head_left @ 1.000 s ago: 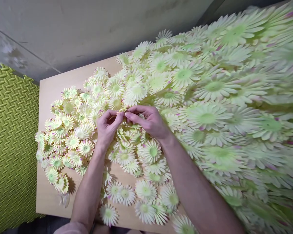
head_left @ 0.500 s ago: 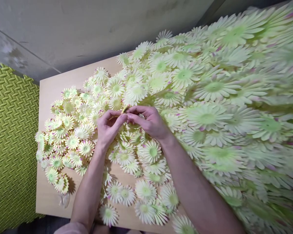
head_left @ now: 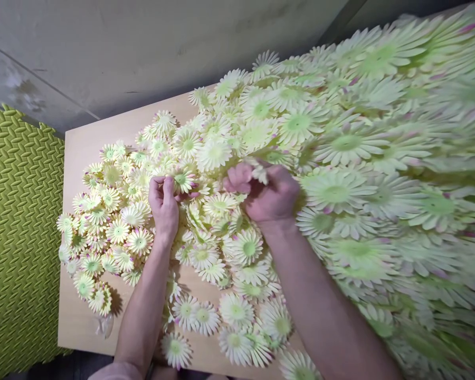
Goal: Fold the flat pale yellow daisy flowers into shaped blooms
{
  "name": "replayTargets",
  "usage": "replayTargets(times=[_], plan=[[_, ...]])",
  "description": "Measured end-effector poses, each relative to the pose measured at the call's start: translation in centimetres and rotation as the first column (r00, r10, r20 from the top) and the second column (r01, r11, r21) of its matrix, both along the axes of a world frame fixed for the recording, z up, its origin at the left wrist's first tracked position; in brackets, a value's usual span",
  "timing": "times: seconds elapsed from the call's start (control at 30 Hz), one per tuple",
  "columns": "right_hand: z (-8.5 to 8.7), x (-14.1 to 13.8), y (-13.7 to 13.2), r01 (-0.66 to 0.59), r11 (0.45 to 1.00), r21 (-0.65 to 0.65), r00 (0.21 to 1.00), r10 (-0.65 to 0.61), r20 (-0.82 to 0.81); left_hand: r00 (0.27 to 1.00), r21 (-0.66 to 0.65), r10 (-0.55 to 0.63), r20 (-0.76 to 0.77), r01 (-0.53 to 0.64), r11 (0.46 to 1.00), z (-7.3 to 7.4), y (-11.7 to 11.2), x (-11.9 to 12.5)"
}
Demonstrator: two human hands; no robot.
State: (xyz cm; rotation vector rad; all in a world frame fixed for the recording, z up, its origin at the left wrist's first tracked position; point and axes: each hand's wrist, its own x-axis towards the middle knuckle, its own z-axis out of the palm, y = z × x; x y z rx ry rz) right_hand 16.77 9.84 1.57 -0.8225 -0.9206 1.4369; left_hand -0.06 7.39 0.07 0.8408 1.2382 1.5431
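In the head view, my left hand (head_left: pixel 165 208) pinches a small artificial flower (head_left: pixel 181 180) with a green centre and pink-tipped cream petals. The flower lies face up at the fingertips. To its right, my right hand (head_left: pixel 275 198) is curled closed, with a pale flower piece (head_left: pixel 260 172) showing between its fingers; most of that piece is hidden. Both hands are over a heap of loose flower heads, among them a pale one (head_left: pixel 214 153) just beyond and between them.
Larger flower heads (head_left: pixel 348 141) pile up across the right side of the table (head_left: pixel 91 332). Smaller ones (head_left: pixel 117 230) cluster at the left. A clear plastic scrap (head_left: pixel 104 325) lies near the front left corner. Green woven-pattern matting (head_left: pixel 19 232) stands at the left, a grey wall (head_left: pixel 142 47) behind.
My hands, together at a thin yellowish piece before, are now apart. The right one has moved right and curled; the left has shifted slightly left, and a flower now faces up in it.
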Motion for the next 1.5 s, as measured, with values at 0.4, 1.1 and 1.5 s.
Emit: replayTargets(times=[0.4,1.1,1.5], plan=[[-0.2,-0.8,-0.7,-0.163,0.981,0.103,0.946,0.126,0.300,0.980,0.076,-0.151,-0.133,0.162,0.984,1.0,-0.3,0.2],[-0.9,-1.1,-0.9,-0.108,0.988,0.107,0.928,0.062,0.367,0.954,0.130,-0.156,-0.256,0.194,0.972,1.3,-0.3,0.2],[-0.9,-0.9,-0.8,-0.182,0.981,0.064,0.921,0.147,0.361,0.952,0.121,-0.231,-0.202,0.258,0.958,1.3,-0.4,0.2]])
